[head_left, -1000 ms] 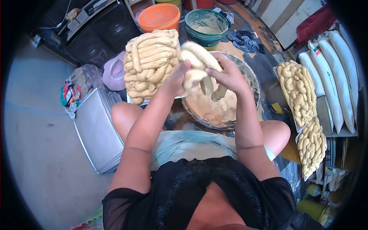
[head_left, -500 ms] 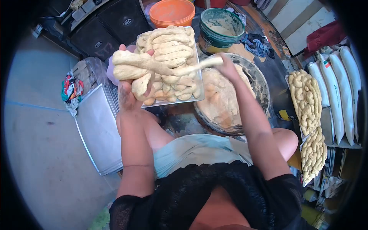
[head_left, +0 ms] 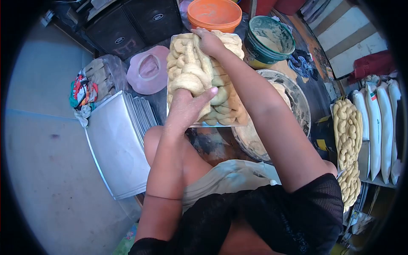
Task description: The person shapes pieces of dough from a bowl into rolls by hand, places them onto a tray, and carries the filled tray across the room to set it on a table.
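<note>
A long, thick bundle of pale yellow dough (head_left: 190, 81), looped at its near end, lies over the heaped tray, its strands running away from the person towards the far edge. The left hand (head_left: 188, 105) is at the near loop, its thumb stretched out to the right; its fingers are hidden by the dough, so how far they are closed cannot be told. The right hand (head_left: 208, 42) is curled over the far end of the strands, gripping them close to the tray's far edge. Beneath, coiled pale dough ropes (head_left: 225, 111) fill the shallow rectangular tray (head_left: 196, 125) almost to its rim, leaving little bare margin. The tray's near edge faces the person's bent leg. On its left, a narrow strip of dark floor (head_left: 163, 94) parts it from a round pink fabric hat (head_left: 148, 70), with a stack of thin silvery metal sheets (head_left: 121, 146) nearer the person. On the right, a wide round basin (head_left: 304, 123) sits close against the tray's near corner, and the right forearm passes over it, taking up that side. Nested orange plastic tubs (head_left: 214, 16) stand just beyond the far edge, with dark green buckets (head_left: 270, 55) to their right.
</note>
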Available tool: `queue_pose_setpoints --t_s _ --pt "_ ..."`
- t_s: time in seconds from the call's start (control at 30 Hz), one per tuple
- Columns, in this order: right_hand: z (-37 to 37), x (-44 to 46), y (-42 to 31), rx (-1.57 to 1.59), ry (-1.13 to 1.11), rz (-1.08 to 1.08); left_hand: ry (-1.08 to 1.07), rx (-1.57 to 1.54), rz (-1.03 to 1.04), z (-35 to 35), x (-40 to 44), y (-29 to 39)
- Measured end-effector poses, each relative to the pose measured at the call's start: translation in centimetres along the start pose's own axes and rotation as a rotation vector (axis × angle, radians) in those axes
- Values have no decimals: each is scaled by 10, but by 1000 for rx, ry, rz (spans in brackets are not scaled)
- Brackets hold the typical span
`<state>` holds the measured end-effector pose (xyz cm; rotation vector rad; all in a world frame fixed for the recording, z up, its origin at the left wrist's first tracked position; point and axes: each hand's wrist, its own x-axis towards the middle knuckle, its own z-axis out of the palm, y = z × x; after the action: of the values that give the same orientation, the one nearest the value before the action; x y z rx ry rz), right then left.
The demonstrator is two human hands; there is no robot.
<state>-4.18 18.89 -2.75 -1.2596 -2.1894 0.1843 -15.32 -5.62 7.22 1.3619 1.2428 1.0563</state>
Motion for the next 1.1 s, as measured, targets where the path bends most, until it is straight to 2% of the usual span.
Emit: queue_pose_setpoints --t_s 0.1,0.2,0.23,0.3,0.33,0.4,0.5,0.53,0.63,0.67,0.73,0.77,0.83,0.9,0.93,0.97,1.07,1.1 --pt "-19 -16 -15 43 318 111 88 72 78 -4 6 -8" --pt "-39 -38 -40 354 -102 335 178 -3 57 -7 1 3" --pt "-24 -49 -42 373 80 176 182 89 76 -8 1 3" --pt "-14 -62 -41 635 122 174 184 282 113 -10 0 3" --pt "-23 -68 -46 553 86 239 199 242 128 -8 1 -1" --pt "-49 -84 -56 385 20 360 235 441 127 -7 2 4" --pt "-49 -111 -63 505 15 319 168 663 55 -7 8 8" --pt "-52 -117 -61 702 -34 389 121 731 19 -8 12 8" --pt "-81 -126 -70 1039 1 442 110 862 99 -6 35 -6" --pt "-98 -129 -76 1289 -133 474 135 740 101 -6 41 -4" --pt "-99 -129 -75 1189 -257 334 178 491 96 -5 47 2" --pt "-99 -129 -73 1139 -314 267 223 336 179 -3 50 2" --pt "-110 -121 -70 840 -397 128 310 24 346 2 54 8" --pt "-114 -111 -74 549 -394 -31 307 -89 362 3 56 16" --pt "-126 -104 -84 690 -538 40 298 -125 396 2 60 17" --pt "-116 -95 -77 745 -497 89 290 -162 432 1 68 19" --pt "-99 -75 -57 858 -377 281 221 381 418 -10 94 32" --pt "-103 -74 -56 838 -407 357 185 591 413 -12 103 43"
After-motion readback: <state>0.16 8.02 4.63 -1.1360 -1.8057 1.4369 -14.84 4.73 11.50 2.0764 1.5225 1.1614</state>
